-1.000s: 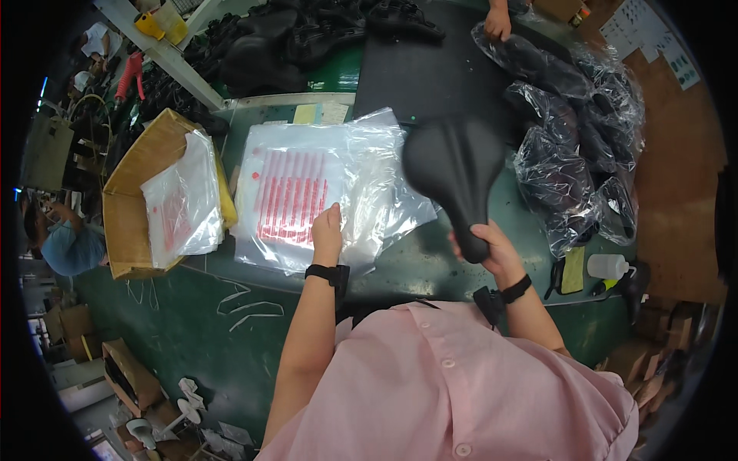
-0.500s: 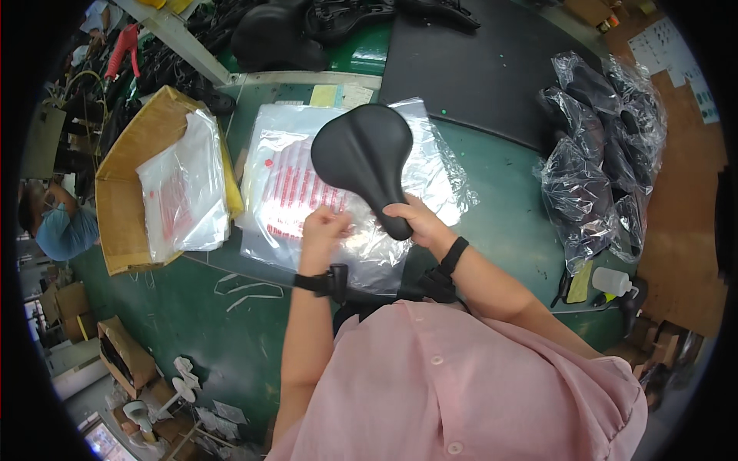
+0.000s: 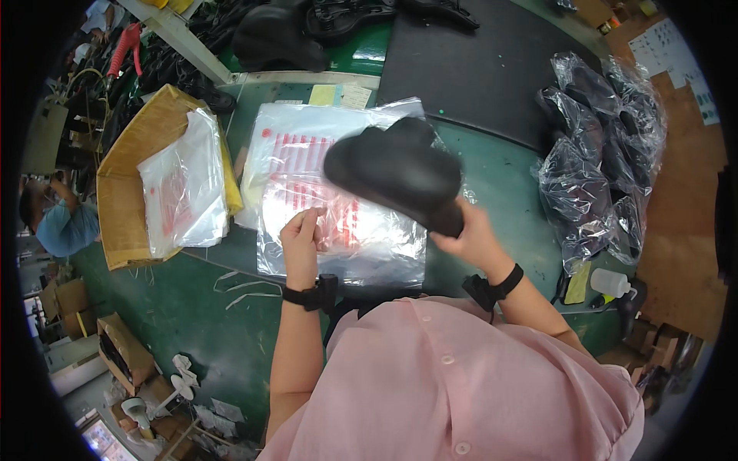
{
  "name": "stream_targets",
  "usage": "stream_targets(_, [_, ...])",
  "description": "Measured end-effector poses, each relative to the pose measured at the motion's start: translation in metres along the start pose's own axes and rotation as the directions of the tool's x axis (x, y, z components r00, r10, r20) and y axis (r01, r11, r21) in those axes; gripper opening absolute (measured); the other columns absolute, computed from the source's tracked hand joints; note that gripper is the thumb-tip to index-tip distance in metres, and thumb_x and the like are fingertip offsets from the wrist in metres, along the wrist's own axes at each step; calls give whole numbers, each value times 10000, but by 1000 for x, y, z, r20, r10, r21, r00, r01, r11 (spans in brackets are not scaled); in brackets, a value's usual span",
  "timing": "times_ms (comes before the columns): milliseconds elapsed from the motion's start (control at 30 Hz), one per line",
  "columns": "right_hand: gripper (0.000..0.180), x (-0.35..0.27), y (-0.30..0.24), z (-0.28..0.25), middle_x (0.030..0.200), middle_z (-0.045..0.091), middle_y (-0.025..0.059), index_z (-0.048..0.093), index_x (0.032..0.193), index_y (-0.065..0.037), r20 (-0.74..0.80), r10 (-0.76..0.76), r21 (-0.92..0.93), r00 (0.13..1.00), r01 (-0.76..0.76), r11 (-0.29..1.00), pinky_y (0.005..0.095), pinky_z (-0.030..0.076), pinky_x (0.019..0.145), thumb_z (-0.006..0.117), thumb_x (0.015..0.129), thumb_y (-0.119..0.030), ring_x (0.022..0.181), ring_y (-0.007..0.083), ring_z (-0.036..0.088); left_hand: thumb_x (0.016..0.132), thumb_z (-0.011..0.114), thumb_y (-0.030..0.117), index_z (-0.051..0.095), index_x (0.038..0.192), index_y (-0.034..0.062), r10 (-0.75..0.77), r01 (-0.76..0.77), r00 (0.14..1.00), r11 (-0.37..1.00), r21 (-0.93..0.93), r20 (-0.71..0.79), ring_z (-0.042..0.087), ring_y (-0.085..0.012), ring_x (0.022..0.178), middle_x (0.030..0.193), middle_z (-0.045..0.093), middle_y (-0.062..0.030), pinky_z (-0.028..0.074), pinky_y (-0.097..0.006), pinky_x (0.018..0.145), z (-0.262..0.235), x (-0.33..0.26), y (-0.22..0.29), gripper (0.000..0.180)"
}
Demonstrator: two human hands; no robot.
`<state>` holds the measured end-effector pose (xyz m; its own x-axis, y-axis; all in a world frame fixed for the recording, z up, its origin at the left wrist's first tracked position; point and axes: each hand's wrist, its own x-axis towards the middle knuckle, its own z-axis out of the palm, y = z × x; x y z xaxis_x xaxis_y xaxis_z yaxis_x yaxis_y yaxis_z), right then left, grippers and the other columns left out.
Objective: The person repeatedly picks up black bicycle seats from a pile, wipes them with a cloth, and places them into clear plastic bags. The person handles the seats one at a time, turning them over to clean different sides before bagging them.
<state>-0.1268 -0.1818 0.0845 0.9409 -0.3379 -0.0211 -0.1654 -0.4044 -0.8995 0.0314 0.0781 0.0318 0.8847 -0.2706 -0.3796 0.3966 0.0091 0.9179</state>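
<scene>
My right hand grips the narrow nose of a black bicycle saddle, held up over the table, tilted and blurred by motion. Below it lies a stack of clear plastic bags with red print. The top plastic bag sits askew on the stack, nearer to me. My left hand is closed, thumb against fingers, pinching this bag by its left part. The saddle hides some of the stack's right side.
At left, a yellow-brown carton holds more plastic bags. Several bagged saddles lie at right, near a white bottle. A black mat covers the table's far side; bare saddles lie beyond. A person is at far left.
My right hand has moved right with the saddle, which has turned and tipped. My left hand has shifted slightly left and closed on the top bag, which now lies askew toward me.
</scene>
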Motion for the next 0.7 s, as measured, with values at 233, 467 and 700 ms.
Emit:
stream_targets(233, [401,2,5,44,878,629,194,554,973,-18,287,64,-327,956,35,944,435,496,728,722,648,-182,836,373,620,982,515,197,668,1082,-10,165,-164,986,981,109,-8,561,-53,594,822,694,-19,442,-238,498,-7,8,21,276])
stream_targets(467, [470,7,-1,47,834,650,158,564,1072,40,473,275,-37,837,-293,955,386,525,657,704,683,-184,727,299,660,820,645,78,706,1041,71,321,-868,492,261,423,810,651,-228,650,874,703,-115,518,-345,605,68,-55,69,229])
stream_targets(700, [461,-17,29,23,900,642,191,529,1157,68,632,152,732,760,-650,207,357,556,549,644,800,-200,718,263,662,760,667,101,698,1114,192,463,-885,450,118,450,764,502,-161,469,546,475,-12,409,-313,436,35,-51,60,367])
